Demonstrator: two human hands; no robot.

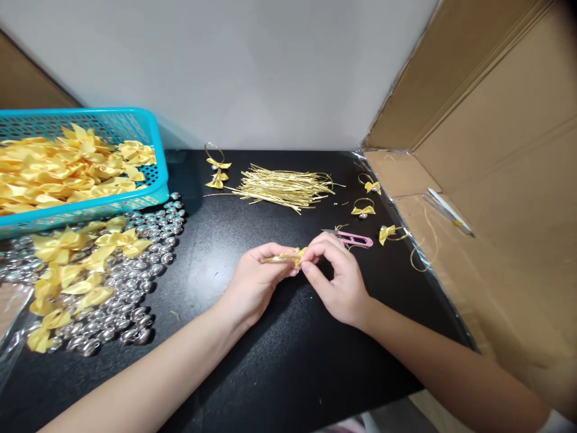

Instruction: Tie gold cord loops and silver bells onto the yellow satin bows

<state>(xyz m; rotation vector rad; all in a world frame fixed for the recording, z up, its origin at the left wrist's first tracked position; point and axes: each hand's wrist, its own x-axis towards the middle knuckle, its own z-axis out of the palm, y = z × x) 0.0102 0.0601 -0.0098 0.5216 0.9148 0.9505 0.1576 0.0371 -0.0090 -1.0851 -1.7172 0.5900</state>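
Over the middle of the black table (279,355), my left hand (255,282) and my right hand (340,279) meet fingertip to fingertip. Both pinch one small yellow ribbon bow with a gold cord (291,256) between them. The left fingers are curled round the cord's end, the right thumb and forefinger are closed on the bow. Just behind the right hand lie small pink-handled scissors (356,240).
A turquoise basket (155,174) full of yellow bows stands at the left. In front of it lie loose bows (90,264) and several silver bells (148,264). Gold cords (283,187) lie in a bundle at the back. Finished bow loops (363,208) lie near the open cardboard box (496,210) at right.
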